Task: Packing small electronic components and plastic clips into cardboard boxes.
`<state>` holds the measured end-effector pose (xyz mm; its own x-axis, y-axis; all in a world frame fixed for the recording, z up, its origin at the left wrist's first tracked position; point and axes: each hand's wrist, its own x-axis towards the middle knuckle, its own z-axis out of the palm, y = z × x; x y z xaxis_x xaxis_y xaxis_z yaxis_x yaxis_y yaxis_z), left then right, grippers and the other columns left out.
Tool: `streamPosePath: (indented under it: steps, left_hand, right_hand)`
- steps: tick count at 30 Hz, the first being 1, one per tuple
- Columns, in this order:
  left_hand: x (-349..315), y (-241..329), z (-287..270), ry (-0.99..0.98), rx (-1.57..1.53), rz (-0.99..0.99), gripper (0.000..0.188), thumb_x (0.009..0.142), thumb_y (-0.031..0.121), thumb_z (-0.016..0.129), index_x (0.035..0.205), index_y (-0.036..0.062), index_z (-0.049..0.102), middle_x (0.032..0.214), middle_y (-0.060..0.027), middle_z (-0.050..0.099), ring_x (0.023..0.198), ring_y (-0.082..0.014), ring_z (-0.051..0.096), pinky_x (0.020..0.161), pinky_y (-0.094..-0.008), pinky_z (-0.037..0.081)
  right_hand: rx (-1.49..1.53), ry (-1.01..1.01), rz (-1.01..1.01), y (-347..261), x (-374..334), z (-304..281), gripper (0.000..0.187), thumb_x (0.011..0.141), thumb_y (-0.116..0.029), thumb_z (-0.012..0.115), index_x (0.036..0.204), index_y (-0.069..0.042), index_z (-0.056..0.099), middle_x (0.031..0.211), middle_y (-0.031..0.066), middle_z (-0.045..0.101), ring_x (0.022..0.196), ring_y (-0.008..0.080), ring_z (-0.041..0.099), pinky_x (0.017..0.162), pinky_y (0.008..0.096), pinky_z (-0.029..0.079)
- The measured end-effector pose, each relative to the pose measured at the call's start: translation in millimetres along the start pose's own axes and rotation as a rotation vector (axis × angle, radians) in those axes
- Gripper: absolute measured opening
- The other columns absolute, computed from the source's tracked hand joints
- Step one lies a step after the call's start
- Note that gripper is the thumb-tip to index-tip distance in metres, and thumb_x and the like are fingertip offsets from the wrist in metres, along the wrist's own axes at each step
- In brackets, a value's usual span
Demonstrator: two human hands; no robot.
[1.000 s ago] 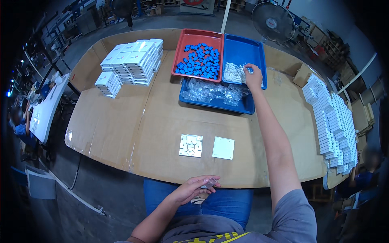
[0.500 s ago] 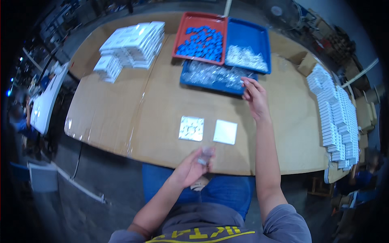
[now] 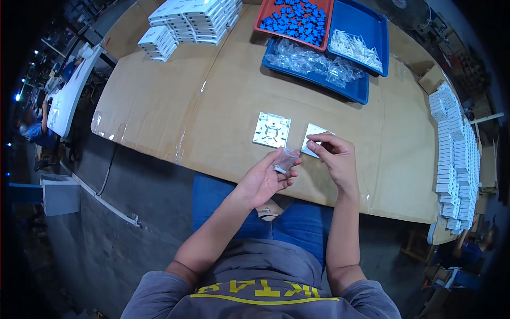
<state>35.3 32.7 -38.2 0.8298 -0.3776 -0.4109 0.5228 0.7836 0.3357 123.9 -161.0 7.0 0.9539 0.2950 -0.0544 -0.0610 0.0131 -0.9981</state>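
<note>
My left hand (image 3: 265, 181) is turned palm up by the table's near edge and pinches a small clear plastic bag (image 3: 288, 157) with a white piece at its bottom. Beside it, my right hand (image 3: 339, 162) has thumb and fingertips pressed together; whatever they hold is too small to make out. Under those fingertips lies a plain white square plate (image 3: 314, 131), partly covered by the hand. Left of that rests a white square plate with a ring of moulded parts (image 3: 272, 129), its inner side facing up.
A red tray (image 3: 258, 24) of blue pieces and a blue tray (image 3: 386, 48) of slender white pieces overlap a blue tray (image 3: 271, 65) of clear bags. White stacks (image 3: 194, 21) stand far left; long rows of white stacks (image 3: 451, 154) line the cardboard-covered table's (image 3: 159, 101) right side.
My right hand has come back from the trays to the plain plate, beside the left hand. The left still holds the clear bag. The view has shifted, so the table appears higher.
</note>
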Motion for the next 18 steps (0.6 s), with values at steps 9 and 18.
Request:
streamPosePath:
  steps: [9,18]
  left_hand:
    - [-8.8,-2.4,9.8,0.000,0.119,-0.029,0.047,0.111,0.046,0.048,0.138,0.0087,0.057,0.127,-0.0081,0.070,0.105,-0.0187,0.069,0.091,-0.0340,0.054]
    - [-11.2,-6.4,9.7,0.003,0.166,0.009,0.040,0.109,0.043,0.056,0.131,0.0096,0.059,0.118,-0.0051,0.069,0.107,-0.0159,0.068,0.092,-0.0327,0.053]
  right_hand:
    - [-0.374,-0.360,-0.035,-27.2,9.0,-3.5,0.012,0.086,-0.003,0.080,0.098,-0.003,0.079,0.096,-0.0003,0.072,0.079,0.0054,0.060,0.066,0.0228,0.043]
    - [-0.338,-0.711,-0.070,-26.0,15.5,-3.5,0.017,0.096,-0.009,0.072,0.109,0.001,0.077,0.124,0.0114,0.070,0.107,0.0186,0.067,0.094,0.0322,0.054]
